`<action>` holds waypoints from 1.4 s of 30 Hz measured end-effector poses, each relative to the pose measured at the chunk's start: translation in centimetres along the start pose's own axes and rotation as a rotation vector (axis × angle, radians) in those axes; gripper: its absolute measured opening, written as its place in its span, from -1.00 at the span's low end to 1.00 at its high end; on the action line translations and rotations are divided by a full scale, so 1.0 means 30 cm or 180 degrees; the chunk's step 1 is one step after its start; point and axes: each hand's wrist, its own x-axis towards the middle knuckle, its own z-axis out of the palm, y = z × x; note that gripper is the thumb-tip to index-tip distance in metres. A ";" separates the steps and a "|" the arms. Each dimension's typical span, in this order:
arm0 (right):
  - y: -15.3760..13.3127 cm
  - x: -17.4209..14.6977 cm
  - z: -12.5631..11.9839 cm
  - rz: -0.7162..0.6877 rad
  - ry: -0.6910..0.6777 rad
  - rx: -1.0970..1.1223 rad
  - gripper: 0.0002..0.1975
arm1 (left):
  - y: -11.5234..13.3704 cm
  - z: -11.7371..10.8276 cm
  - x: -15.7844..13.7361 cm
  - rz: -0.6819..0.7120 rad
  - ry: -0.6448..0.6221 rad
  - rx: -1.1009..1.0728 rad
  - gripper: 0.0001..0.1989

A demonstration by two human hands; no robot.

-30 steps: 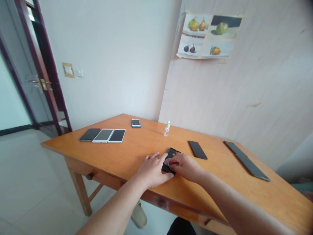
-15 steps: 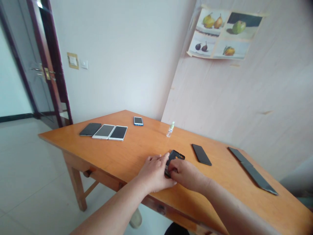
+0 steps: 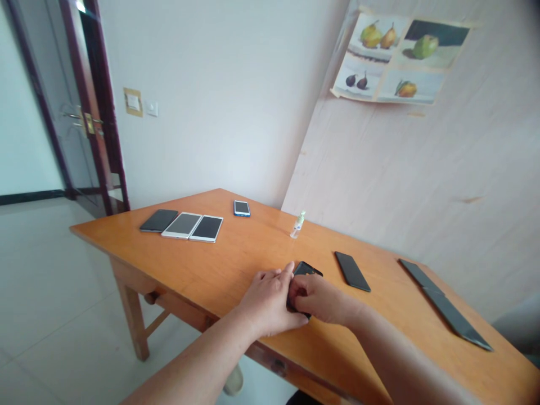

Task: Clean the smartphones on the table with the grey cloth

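A black phone case [image 3: 307,269] with cut-outs at its far end lies on the wooden table [image 3: 236,270] near the front edge. My left hand [image 3: 270,301] grips it along the left side, with the thumb stretched across the near end. Curled fingers of my right hand [image 3: 316,295] press down inside the case; whatever they may pinch is hidden. Much of the case is covered by both hands. To the right of them lies a black phone [image 3: 352,271], flat on the table.
Two white tablets [image 3: 206,229] and a dark tablet [image 3: 159,220] lie at the left. Toward the back are a blue-edged phone [image 3: 242,208] and a small clear spray bottle [image 3: 297,225]. Long dark flat pieces [image 3: 447,306] lie at the right.
The view has shifted slightly. My right hand's fingers have moved a little within the case, while my left hand keeps its grip.
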 end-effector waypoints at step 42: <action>0.221 -0.030 -0.070 0.0659 0.0789 -0.0208 -0.76 | -0.143 0.067 0.410 -0.0391 0.0247 -0.0828 -0.59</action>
